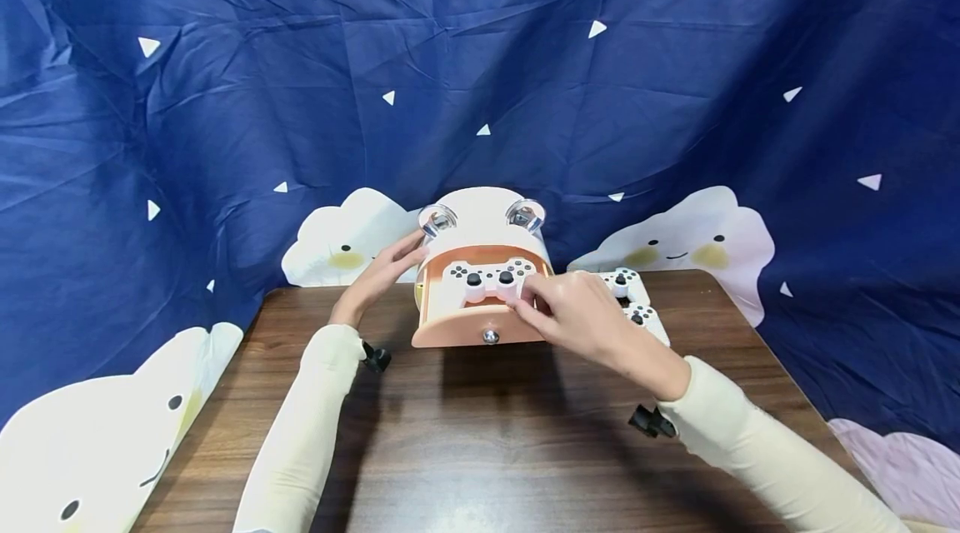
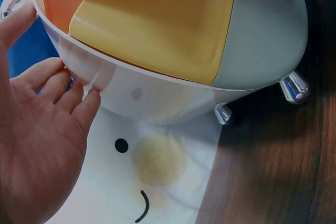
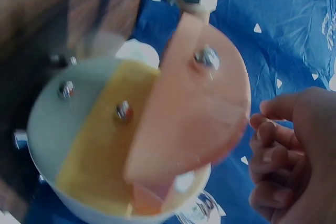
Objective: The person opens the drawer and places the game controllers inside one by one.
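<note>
A white rounded drawer box [image 1: 483,212] with two silver-ringed eye shapes has its peach top drawer [image 1: 457,329] pulled out. Inside that drawer is a white game controller [image 1: 491,273] with black thumbsticks. My left hand [image 2: 47,124] rests its fingertips against the box's outer side, fingers extended. My right hand [image 1: 573,312] is over the drawer's right front, overlapping the controller's right grip in the head view. In the right wrist view, its loosely curled fingers [image 3: 270,156] are beside the drawer front's curved edge, with nothing visible between them.
Below the peach drawer are a yellow drawer [image 3: 105,140] and a grey-green drawer [image 3: 58,114], both pushed in, with silver knobs. More white controllers [image 1: 637,312] lie on the brown wooden table [image 1: 480,450], right of the box. Dark blue patterned cloth [image 1: 480,58] hangs behind.
</note>
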`<state>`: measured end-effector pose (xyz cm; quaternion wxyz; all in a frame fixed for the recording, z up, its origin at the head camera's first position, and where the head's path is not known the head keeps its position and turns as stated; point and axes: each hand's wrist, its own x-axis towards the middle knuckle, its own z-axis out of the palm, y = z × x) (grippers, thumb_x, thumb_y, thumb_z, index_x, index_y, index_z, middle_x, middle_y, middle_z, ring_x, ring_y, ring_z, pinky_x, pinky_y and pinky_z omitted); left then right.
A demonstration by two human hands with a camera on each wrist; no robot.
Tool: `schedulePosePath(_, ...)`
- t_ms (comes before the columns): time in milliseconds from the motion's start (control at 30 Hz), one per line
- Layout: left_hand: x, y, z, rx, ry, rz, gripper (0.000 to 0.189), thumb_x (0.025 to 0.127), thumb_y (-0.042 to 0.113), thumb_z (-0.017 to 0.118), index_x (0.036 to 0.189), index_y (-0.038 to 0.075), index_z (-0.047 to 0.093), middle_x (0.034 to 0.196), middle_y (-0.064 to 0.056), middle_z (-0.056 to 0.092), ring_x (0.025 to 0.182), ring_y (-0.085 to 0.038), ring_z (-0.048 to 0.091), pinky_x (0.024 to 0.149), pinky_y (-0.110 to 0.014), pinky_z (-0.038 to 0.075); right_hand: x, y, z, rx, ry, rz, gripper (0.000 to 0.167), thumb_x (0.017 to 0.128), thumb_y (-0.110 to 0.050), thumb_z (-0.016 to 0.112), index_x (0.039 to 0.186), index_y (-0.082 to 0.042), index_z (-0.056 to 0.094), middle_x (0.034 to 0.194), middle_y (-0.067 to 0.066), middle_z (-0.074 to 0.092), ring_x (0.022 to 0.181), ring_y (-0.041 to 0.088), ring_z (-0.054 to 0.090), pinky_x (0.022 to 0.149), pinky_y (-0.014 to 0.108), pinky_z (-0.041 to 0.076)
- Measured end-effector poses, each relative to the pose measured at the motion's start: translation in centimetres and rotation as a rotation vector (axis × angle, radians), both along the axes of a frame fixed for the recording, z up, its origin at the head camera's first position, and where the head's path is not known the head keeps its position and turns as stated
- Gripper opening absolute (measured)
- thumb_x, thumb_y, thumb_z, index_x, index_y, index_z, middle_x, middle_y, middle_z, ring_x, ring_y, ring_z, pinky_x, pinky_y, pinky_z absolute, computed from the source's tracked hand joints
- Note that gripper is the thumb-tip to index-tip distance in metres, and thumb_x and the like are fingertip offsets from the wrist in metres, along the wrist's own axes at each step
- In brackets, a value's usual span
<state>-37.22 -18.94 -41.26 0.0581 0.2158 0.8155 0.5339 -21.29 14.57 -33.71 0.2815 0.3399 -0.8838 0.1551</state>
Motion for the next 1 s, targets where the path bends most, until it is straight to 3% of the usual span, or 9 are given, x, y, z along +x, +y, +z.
schedulePosePath(200, 0.1, 0.1, 0.1, 0.003, -0.004, 0.003, 0.071, 0.107, 0.054, 0.057, 0.168, 0.023, 0.036, 0.175, -0.004, 0.033, 0.164, -0.024, 0.026, 0.134, -0.051, 0.023, 1.3, -1.2, -2.7, -0.020, 0.052, -0.019, 0.030, 0.095, -0.032, 0.078, 0.073, -0.022, 0.062, 0.057, -0.014, 0.055, 0.048, 0.010, 0.052, 0.043, 0.029, 0.037)
schedulePosePath(467, -0.1, -0.1, -0.1, 0.003, -0.007, -0.003, 0.070, 0.109, 0.050, 0.055, 0.169, 0.020, 0.034, 0.176, -0.006, 0.030, 0.165, -0.025, 0.024, 0.135, -0.051, 0.021, 2.5, -2.8, -5.6, -0.075, 0.041, -0.101, 0.029, 0.095, -0.039, 0.077, 0.073, -0.025, 0.066, 0.063, -0.014, 0.065, 0.052, 0.014, 0.062, 0.047, 0.031, 0.044)
schedulePosePath(733, 0.0, -0.1, -0.1, 0.003, -0.004, -0.008, 0.071, 0.109, 0.049, 0.054, 0.169, 0.018, 0.033, 0.176, -0.006, 0.029, 0.165, -0.026, 0.024, 0.135, -0.051, 0.020, 2.8, -4.0, -7.2, -0.149, 0.078, -0.156, 0.028, 0.092, -0.041, 0.079, 0.075, -0.021, 0.070, 0.057, -0.010, 0.064, 0.052, 0.019, 0.064, 0.045, 0.033, 0.044)
schedulePosePath(1000, 0.2, 0.0, -0.1, 0.011, 0.000, -0.009, 0.070, 0.109, 0.050, 0.055, 0.169, 0.021, 0.034, 0.176, -0.005, 0.030, 0.165, -0.025, 0.024, 0.135, -0.052, 0.021, 2.7, -4.9, -8.0, -0.176, 0.137, -0.231, 0.039, 0.092, -0.047, 0.078, 0.066, -0.021, 0.064, 0.048, -0.009, 0.051, 0.042, 0.023, 0.057, 0.039, 0.033, 0.034)
